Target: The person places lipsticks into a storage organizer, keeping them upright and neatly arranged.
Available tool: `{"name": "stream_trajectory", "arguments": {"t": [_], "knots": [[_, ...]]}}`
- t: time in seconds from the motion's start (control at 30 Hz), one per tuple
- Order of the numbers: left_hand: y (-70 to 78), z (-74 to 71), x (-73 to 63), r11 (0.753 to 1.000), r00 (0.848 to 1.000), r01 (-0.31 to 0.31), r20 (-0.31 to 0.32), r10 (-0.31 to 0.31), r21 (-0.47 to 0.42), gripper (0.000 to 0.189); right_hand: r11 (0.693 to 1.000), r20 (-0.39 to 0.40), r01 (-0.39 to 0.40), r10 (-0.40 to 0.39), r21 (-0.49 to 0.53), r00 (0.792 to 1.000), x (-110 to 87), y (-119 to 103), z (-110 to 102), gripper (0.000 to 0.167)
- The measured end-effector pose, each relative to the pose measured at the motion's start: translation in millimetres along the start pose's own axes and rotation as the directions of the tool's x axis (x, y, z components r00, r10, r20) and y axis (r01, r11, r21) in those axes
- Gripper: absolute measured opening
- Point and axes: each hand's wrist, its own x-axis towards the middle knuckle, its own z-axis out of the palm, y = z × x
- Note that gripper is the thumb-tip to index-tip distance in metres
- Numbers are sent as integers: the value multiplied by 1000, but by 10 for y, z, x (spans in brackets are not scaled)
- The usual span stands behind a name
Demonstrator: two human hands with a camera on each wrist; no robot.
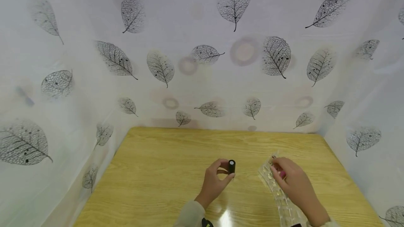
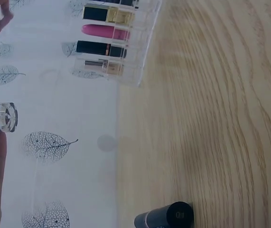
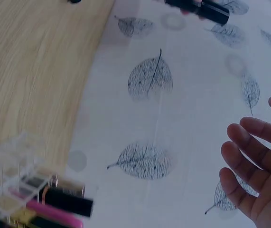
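Observation:
My left hand pinches a black lipstick tube upright between thumb and fingers, above the table. In the left wrist view that tube has a clear faceted end. Over the far end of a clear plastic lipstick organizer is my right hand. The right wrist view shows this hand with loosely bent fingers and nothing between them. Several lipsticks stand in the organizer's far end: a pink one, a black one and a black-and-gold one among them.
Another black lipstick tube is on the wood-grain table, at the bottom of the left wrist view. A white leaf-print curtain surrounds the table's back and sides. Light glares on the tabletop near the front.

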Motion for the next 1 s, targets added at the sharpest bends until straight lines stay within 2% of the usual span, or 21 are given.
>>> {"name": "stream_trajectory", "arguments": {"t": [0.13,0.27,0.33,0.47,0.6,0.77,1.0], "knots": [[96,10,5,999,999,35,11,-35,5,32,997,-8,56,-56,57,998,67,-222,227,21],[303,-23,31,1000,1000,-2,20,1,27,32,994,23,68,-70,84,997,116,-367,394,27],[338,-29,41,999,999,-25,31,24,32,31,993,43,58,-63,101,997,140,-409,451,29],[174,26,24,999,998,-25,51,23,29,31,993,88,29,-39,113,995,178,-465,519,31],[48,53,2,997,996,-72,64,69,39,32,992,119,15,-30,126,992,204,-502,545,29],[29,27,-4,992,992,-107,69,102,67,32,987,144,-3,-20,158,989,212,-493,539,24],[43,-25,7,989,993,-120,30,118,91,32,956,245,-126,60,265,968,191,-398,488,19]]}}
